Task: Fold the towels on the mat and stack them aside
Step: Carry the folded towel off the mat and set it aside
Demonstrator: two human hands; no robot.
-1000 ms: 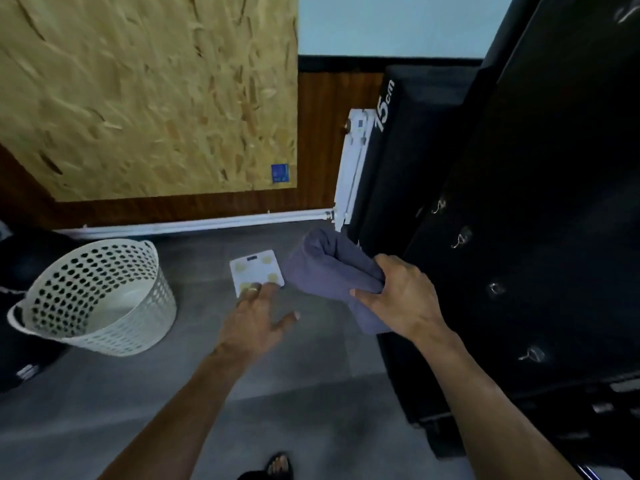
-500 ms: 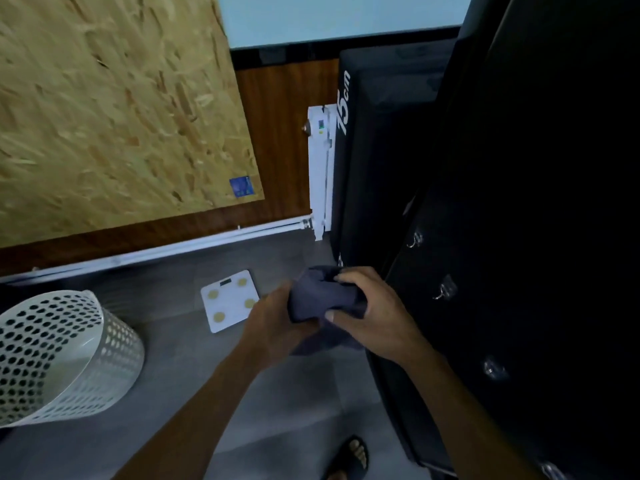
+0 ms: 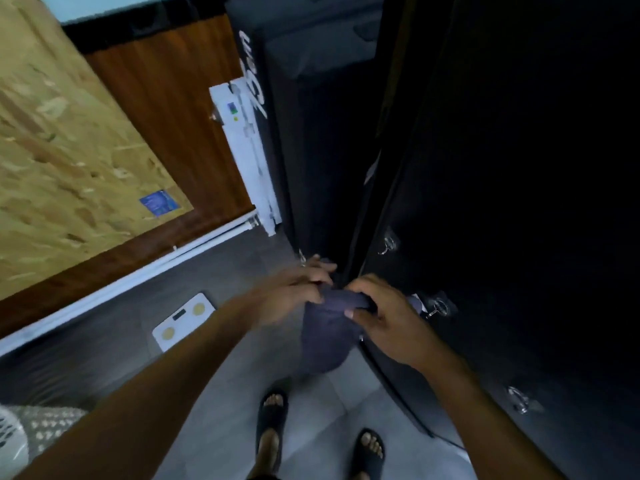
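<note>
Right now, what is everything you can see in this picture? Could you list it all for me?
towel: one, dark grey-blue, hanging between both hands above the floor.
bathroom scale: one, white with gold pads, on the grey floor left of the hands.
laundry basket: one, white with holes, bottom left corner, mostly cut off.
chipboard panel: one, tan, leaning on the brown wall at left.
black mats: dark, upright at right; how many is unclear.
metal hooks: several, silver, on the black surface.
sandals: two, black, on the person's feet.
left hand: grips the towel's top edge.
right hand: grips the towel's top edge.
</note>
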